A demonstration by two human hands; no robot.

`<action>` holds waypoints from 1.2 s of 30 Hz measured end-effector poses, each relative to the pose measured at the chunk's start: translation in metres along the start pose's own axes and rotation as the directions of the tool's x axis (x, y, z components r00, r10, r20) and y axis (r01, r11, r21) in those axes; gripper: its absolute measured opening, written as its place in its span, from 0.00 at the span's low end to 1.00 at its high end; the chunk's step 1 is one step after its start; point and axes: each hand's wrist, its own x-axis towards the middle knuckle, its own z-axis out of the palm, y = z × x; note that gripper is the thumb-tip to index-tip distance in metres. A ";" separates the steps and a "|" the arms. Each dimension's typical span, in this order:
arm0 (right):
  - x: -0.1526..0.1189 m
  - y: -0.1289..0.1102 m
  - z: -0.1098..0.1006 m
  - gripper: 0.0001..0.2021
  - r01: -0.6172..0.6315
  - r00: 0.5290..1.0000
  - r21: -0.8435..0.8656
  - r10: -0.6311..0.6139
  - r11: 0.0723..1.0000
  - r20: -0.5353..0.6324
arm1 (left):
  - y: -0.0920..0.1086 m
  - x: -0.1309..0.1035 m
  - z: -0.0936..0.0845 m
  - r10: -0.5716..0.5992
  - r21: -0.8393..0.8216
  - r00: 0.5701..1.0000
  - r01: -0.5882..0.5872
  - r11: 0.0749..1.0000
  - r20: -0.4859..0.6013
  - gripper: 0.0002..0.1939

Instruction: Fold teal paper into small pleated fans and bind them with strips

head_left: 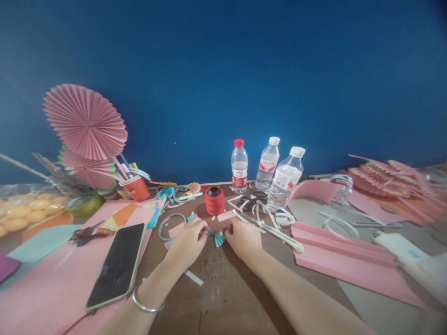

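My left hand (190, 238), with a silver bangle (145, 304) on its wrist, pinches one side of a small blue pleated paper piece (219, 240), shaped like a bow or little fan. Opposite it, my right hand (245, 238) is closed at the other edge of the pleats; whatever lies between its fingertips is hidden. Just beyond both hands stands a spool of red thread (214, 204). Small dark specks lie on the brown tabletop (216, 298) around the paper. A white paper strip (194, 278) rests nearer to me, right of my left forearm.
Left are a phone (117, 265) on pink paper, an orange cup (137, 188) and pink paper fans (87, 123). Behind the spool's right stand water bottles (240, 167). Scissors (249, 201), a white-handled cutter (282, 238) and folded pink paper (349, 260) lie right. A blue wall rises behind.
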 end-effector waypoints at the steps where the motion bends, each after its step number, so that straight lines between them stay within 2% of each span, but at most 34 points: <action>1: 0.000 0.000 0.000 0.04 0.002 1.000 -0.018 -0.002 1.000 0.004 | 0.000 0.000 0.000 0.006 0.000 1.000 -0.006 1.000 -0.003 0.06; 6: 0.001 0.000 0.000 0.04 0.001 1.000 -0.052 0.000 0.999 0.022 | -0.002 -0.001 0.001 0.014 -0.003 1.000 -0.013 1.000 0.017 0.06; 23: 0.005 0.005 0.001 0.04 -0.042 0.998 -0.044 0.045 0.998 0.051 | -0.001 -0.002 0.001 0.010 0.089 1.000 -0.008 0.996 -0.022 0.05; 36: 0.012 0.012 -0.003 0.05 -0.079 0.996 -0.043 0.080 0.996 0.025 | -0.003 -0.002 0.001 0.037 0.088 0.999 -0.035 0.995 -0.022 0.06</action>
